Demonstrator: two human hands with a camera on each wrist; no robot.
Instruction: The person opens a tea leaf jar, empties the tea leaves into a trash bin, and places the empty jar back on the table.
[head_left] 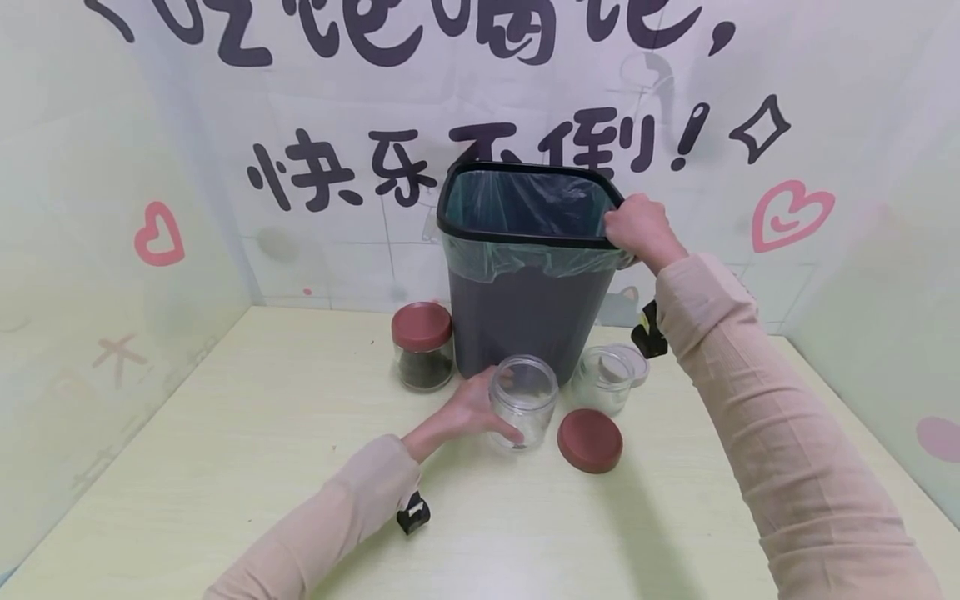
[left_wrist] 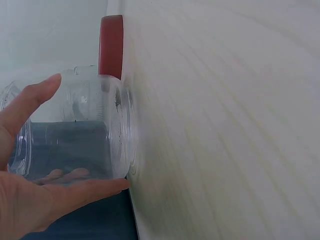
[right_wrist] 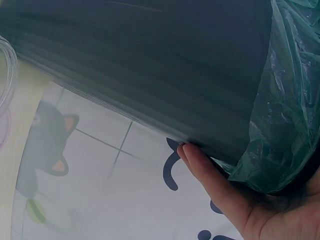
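Note:
A clear jar [head_left: 534,396] without a lid stands upright on the table in front of the bin. My left hand [head_left: 471,407] holds it from the left side, thumb and fingers spread around the wall. In the left wrist view the base of the jar is right at the tabletop. My right hand [head_left: 641,227] grips the right side of the black rim of a dark grey trash bin [head_left: 517,312]. A thin green liner bag [right_wrist: 285,95] is folded over that rim. In the right wrist view the fingers reach down along the bin's outer wall.
Left of the bin stands a jar [head_left: 424,367] with a red lid and dark contents. To its right are another clear jar [head_left: 600,385] and a pale round lid [head_left: 640,364]. A loose red lid [head_left: 590,440] lies on the table [head_left: 495,533]. A printed wall [head_left: 322,250] rises behind.

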